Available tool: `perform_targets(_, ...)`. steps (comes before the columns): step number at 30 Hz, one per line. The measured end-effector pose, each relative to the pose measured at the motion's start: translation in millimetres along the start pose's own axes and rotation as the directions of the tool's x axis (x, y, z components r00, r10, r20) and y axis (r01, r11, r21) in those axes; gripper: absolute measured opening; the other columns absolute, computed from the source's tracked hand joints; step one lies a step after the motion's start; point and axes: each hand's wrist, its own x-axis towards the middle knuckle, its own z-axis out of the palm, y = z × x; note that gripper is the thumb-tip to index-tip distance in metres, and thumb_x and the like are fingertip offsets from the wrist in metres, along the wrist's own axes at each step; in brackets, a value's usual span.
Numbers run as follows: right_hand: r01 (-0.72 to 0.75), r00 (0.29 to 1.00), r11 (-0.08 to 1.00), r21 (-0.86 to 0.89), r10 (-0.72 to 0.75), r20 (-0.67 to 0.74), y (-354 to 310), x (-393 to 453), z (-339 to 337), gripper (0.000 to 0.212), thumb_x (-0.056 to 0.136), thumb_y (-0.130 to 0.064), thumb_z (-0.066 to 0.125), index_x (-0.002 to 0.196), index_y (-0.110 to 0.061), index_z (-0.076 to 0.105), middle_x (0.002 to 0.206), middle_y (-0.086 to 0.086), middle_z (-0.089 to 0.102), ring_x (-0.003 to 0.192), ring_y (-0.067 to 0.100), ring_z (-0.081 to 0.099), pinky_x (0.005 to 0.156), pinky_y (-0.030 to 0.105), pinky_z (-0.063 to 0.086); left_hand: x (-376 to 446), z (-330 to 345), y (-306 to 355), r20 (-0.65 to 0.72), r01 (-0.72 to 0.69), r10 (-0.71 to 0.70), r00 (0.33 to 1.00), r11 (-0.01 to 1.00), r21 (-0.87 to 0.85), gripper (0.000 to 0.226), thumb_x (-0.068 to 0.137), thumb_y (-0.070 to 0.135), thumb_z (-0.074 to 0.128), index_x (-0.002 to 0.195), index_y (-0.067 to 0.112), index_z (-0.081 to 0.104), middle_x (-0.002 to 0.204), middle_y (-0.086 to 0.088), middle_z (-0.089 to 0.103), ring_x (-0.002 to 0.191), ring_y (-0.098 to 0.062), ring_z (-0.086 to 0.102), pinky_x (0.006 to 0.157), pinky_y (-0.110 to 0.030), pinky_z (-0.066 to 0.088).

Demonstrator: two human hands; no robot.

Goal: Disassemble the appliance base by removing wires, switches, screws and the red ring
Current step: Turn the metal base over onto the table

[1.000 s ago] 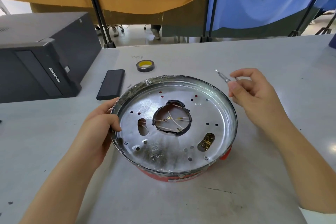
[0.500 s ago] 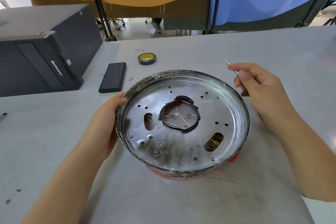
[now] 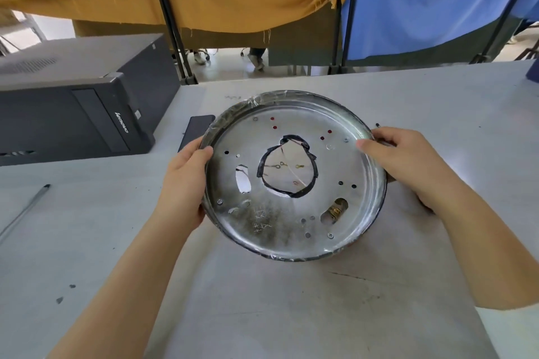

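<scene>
The appliance base [image 3: 294, 175] is gripped at opposite rims by the left hand [image 3: 186, 181] and right hand [image 3: 399, 160]. If tilted carelessly, loose wires [image 3: 288, 167] could be snagged.

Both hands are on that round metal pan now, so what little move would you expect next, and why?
Probably tipping it over. The left hand and right hand each grip the rim of the appliance base, raised and tilted, and the wires show only through the centre hole, so they sit underneath.
</scene>
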Motion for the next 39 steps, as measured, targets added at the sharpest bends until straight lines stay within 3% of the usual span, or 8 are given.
perform_targets(6, 0.154, 0.981, 0.956, -0.250, -0.178, -0.076, -17, 2, -7, 0.024, 0.088, -0.016, 0.054, 0.074, 0.004, 0.052, 0.053, -0.002, 0.034, 0.049, 0.012, 0.029, 0.051, 0.027, 0.028, 5, -6, 21, 0.161, 0.035, -0.033, 0.986, 0.999, -0.010, 0.026, 0.095, 0.021, 0.048, 0.115, 0.023, 0.064, 0.094, 0.002, 0.073, 0.083, -0.012, 0.069, 0.073, -0.027, 0.054)
perform_targets(11, 0.334, 0.899, 0.810, -0.482, -0.427, -0.096, -45, -3, -14, 0.030, 0.091, -0.019, 0.050, 0.062, -0.012, 0.045, 0.063, 0.003, 0.040, 0.065, 0.019, 0.042, 0.054, 0.031, 0.029, 12, -18, 56, 0.381, 0.265, -0.314, 0.870, 0.948, 0.175, 0.062, 0.084, 0.063, 0.045, 0.113, 0.011, 0.063, 0.110, -0.012, 0.069, 0.099, -0.022, 0.065, 0.075, -0.036, 0.050)
perform_targets(16, 0.475, 0.786, 0.697, -0.537, -0.611, -0.097, -68, -7, -15, 0.025, 0.097, -0.022, 0.052, 0.116, -0.012, 0.064, 0.092, -0.003, 0.045, 0.078, 0.011, 0.044, 0.066, 0.021, 0.028, 26, -31, 78, 0.386, 0.464, -0.500, 0.775, 0.866, 0.187, 0.084, 0.071, 0.086, 0.035, 0.113, 0.017, 0.059, 0.111, -0.015, 0.069, 0.105, -0.045, 0.057, 0.080, -0.063, 0.048)
perform_targets(21, 0.629, 0.685, 0.605, -0.489, -0.728, -0.020, -83, -20, -10, 0.026, 0.094, -0.017, 0.057, 0.119, -0.014, 0.064, 0.094, -0.001, 0.046, 0.080, 0.004, 0.044, 0.073, 0.008, 0.036, 20, -24, 78, 0.356, 0.522, -0.538, 0.764, 0.840, 0.149, 0.086, 0.062, 0.086, 0.052, 0.115, 0.018, 0.057, 0.109, -0.023, 0.067, 0.100, -0.052, 0.059, 0.082, -0.072, 0.042)
perform_targets(25, 0.588, 0.785, 0.734, -0.340, -0.619, 0.021, -86, -27, -12, 0.046, 0.078, -0.047, 0.067, 0.119, -0.026, 0.062, 0.096, -0.006, 0.049, 0.088, 0.006, 0.052, 0.082, 0.020, 0.049, 10, -17, 69, 0.315, 0.467, -0.468, 0.826, 0.880, 0.081, 0.072, 0.068, 0.078, 0.055, 0.110, 0.021, 0.066, 0.106, -0.016, 0.070, 0.103, -0.044, 0.060, 0.094, -0.065, 0.039)
perform_targets(28, 0.519, 0.847, 0.835, -0.183, -0.531, -0.022, -83, -31, -14, 0.065, 0.074, -0.069, 0.058, 0.123, -0.026, 0.060, 0.101, -0.015, 0.051, 0.096, -0.008, 0.052, 0.079, 0.008, 0.046, 3, -13, 64, 0.288, 0.395, -0.390, 0.875, 0.918, 0.042, 0.061, 0.071, 0.072, 0.056, 0.104, 0.023, 0.068, 0.099, -0.011, 0.073, 0.100, -0.036, 0.062, 0.094, -0.055, 0.043)
perform_targets(35, 0.187, 0.946, 0.982, -0.037, -0.190, -0.264, -63, -23, -3, 0.031, 0.094, -0.035, 0.053, 0.111, -0.014, 0.067, 0.110, 0.001, 0.066, 0.102, 0.018, 0.059, 0.083, 0.028, 0.047, -17, 9, 61, 0.245, -0.022, -0.023, 0.969, 0.983, 0.181, 0.050, 0.082, 0.071, 0.043, 0.103, 0.030, 0.062, 0.095, -0.002, 0.074, 0.086, -0.019, 0.071, 0.081, -0.034, 0.051)
perform_targets(39, 0.108, 0.954, 0.993, 0.046, -0.090, -0.287, -32, -35, 7, 0.026, 0.094, -0.029, 0.051, 0.104, -0.011, 0.067, 0.102, 0.004, 0.067, 0.099, 0.025, 0.062, 0.092, 0.043, 0.050, -30, 11, 38, 0.233, -0.369, 0.308, 0.923, 0.880, 0.298, 0.043, 0.075, 0.072, 0.043, 0.084, 0.031, 0.052, 0.094, 0.002, 0.061, 0.085, -0.011, 0.061, 0.072, -0.024, 0.044)
